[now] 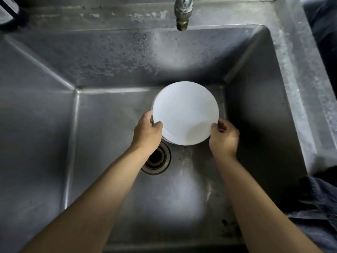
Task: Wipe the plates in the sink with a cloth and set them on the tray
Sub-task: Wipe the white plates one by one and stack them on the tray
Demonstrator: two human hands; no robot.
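Left hand [148, 131] and right hand [224, 137] pinched opposite rims of round white plate [185, 112] over steel sink [109, 179]; wet edges could likely slip, dropping it.

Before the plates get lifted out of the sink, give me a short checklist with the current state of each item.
1. Left hand grips the rim of the white plates: ok, thumb curls over the edge.
2. Right hand grips the opposite rim: ok.
3. How many plates are in the stack: cannot tell; only a second edge shows beneath the top one.
4. Cloth ready for wiping: not ok, neither hand holds one and none is identifiable.
5. Tray in view for set-down: not ok, none visible.
6. Tap off: ok, no stream falls into the sink.
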